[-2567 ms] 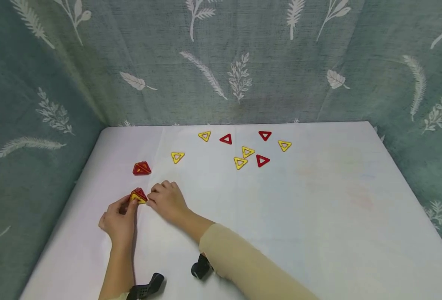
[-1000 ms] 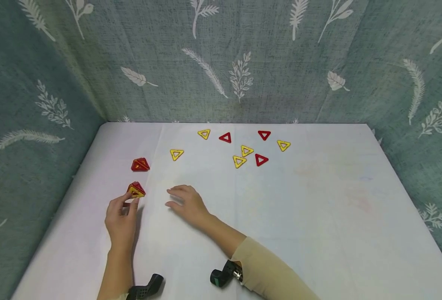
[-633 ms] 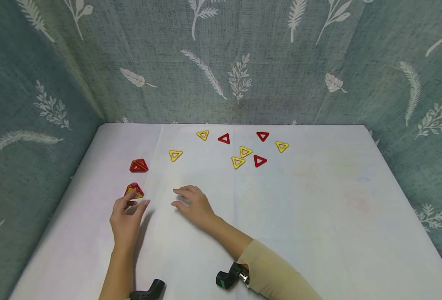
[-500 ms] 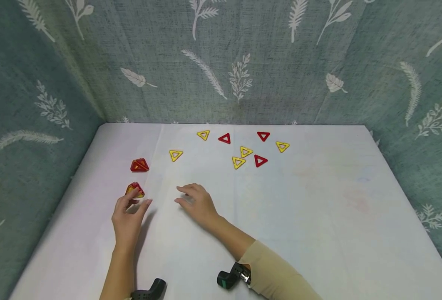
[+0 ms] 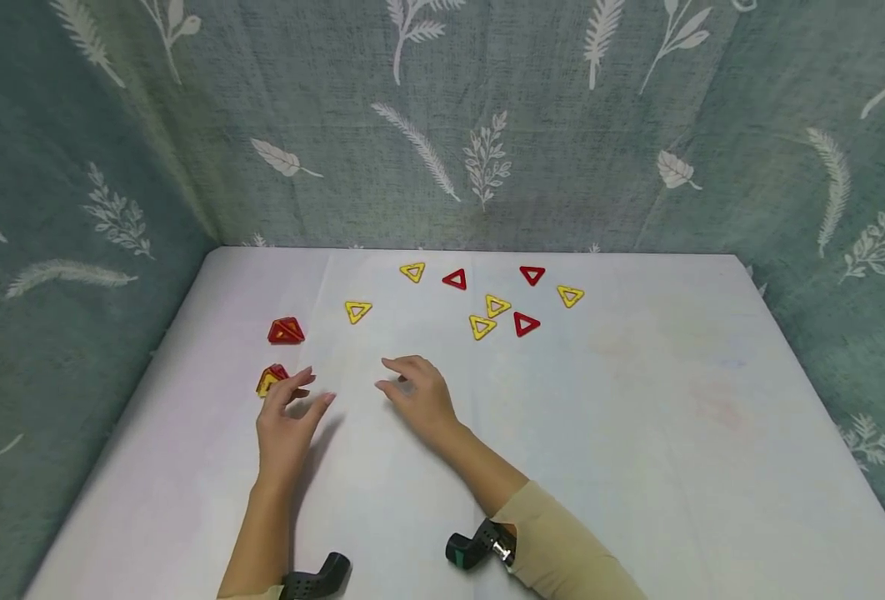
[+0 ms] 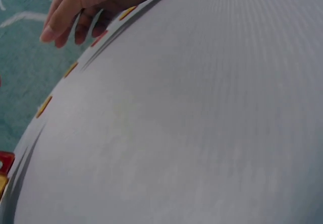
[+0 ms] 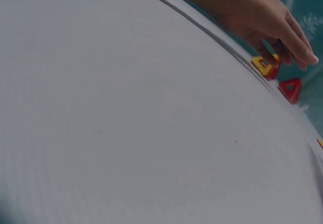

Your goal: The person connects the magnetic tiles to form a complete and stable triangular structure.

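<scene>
A small pyramid of red and yellow triangle tiles [image 5: 267, 380] stands on the left of the table, partly hidden behind the fingers of my left hand [image 5: 287, 433]. That hand hovers just right of it, thumb and fingers apart, holding nothing. Behind it sits a second, mostly red pyramid [image 5: 286, 331]. My right hand [image 5: 426, 400] is held over the table's middle with loosely bent fingers and nothing between them. In the left wrist view the right hand [image 6: 96, 4] shows at the top; the right wrist view catches the left hand [image 7: 267, 22] near the red-yellow pyramid [image 7: 262, 66].
Flat triangle tiles lie scattered towards the back: several yellow ones, such as the leftmost yellow triangle [image 5: 357, 312], and red ones, such as the red triangle [image 5: 526, 323]. The white table [image 5: 637, 433] meets a leaf-patterned green cloth [image 5: 562, 167] at its back and sides.
The right hand has drawn off the nearer pyramid to the right. Then the left hand has let go of that pyramid and shifted right, leaving it standing.
</scene>
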A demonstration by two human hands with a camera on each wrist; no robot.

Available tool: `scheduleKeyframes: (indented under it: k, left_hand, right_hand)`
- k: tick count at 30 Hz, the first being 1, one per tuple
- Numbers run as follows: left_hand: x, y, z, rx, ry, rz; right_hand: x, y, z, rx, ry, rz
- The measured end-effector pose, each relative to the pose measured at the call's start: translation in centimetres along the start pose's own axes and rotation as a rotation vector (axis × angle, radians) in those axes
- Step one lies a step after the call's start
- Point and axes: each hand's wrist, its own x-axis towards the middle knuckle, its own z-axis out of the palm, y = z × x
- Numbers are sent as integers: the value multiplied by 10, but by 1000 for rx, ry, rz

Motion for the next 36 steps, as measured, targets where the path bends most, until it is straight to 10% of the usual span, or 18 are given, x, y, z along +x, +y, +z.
scheduleKeyframes:
  k: [19,36]
  left_hand:
    - [-7,10,43,43,-212,-82]
    - [-10,21,76,-7,-129,90]
  right_hand:
    - [-5,28,-41,5,43,221]
    - [-5,35,-56,25,17,255]
